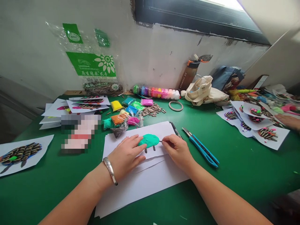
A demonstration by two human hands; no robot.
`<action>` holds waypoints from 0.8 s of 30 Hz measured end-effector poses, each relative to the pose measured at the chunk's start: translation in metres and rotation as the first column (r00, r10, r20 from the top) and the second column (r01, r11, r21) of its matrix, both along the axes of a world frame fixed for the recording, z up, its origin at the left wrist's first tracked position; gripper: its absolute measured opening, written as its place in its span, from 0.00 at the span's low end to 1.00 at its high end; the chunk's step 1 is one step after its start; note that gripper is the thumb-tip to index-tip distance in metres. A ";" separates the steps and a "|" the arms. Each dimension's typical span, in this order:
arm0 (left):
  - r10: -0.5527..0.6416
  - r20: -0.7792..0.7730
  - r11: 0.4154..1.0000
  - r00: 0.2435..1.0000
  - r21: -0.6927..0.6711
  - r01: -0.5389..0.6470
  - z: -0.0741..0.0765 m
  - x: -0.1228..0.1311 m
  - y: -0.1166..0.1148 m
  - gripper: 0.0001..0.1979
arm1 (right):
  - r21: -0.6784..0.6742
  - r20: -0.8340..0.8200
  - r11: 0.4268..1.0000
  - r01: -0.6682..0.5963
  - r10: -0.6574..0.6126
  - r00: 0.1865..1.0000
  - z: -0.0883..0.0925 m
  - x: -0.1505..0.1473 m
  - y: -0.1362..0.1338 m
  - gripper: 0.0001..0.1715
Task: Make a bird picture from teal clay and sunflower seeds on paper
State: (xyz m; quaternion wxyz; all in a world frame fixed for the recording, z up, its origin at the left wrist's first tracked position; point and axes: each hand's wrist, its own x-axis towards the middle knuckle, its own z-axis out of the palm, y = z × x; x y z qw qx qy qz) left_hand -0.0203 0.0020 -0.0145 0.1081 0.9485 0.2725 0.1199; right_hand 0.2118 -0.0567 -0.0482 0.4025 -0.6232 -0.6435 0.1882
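Observation:
A flat teal oval of modelling clay [148, 141] lies on white paper [131, 193], with two short dark legs below it. My left hand [127, 151] rests flat on the sheet with its fingers spread, some fingertips touching the clay's left side. At the clay's right edge my right hand [175, 147] pinches a thin dark strip [160, 141], most of it hidden by the fingers. A blue utility knife [202, 150] lies to the right of this hand, beside a dark pen [175, 128] at the paper's edge.
Bagged coloured clay [122, 118] and sunflower seeds [153, 110] lie behind the paper. A tape roll [175, 106], a cloth bag [201, 92] and a bottle [189, 75] stand farther back. Seed-covered pictures [254, 120] are at right, near another person's hand [289, 121].

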 end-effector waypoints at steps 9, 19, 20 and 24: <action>-0.026 -0.044 0.999 0.999 0.022 0.027 0.008 0.006 -0.008 0.07 | 0.019 0.024 1.000 -0.007 0.007 1.000 -0.003 -0.002 0.000 0.07; -0.043 -0.043 0.999 0.998 -0.007 0.042 0.003 0.007 -0.006 0.08 | -0.009 0.023 1.000 -0.016 0.017 1.000 -0.003 -0.002 0.000 0.07; -0.035 -0.059 0.999 0.998 -0.013 0.034 0.004 0.007 -0.006 0.07 | -0.010 0.025 1.000 -0.017 0.017 1.000 -0.003 -0.001 0.000 0.07; -0.016 -0.109 1.000 0.994 -0.022 0.014 0.006 0.007 -0.007 0.06 | -0.011 0.028 1.000 -0.017 0.017 0.999 -0.003 -0.001 0.000 0.07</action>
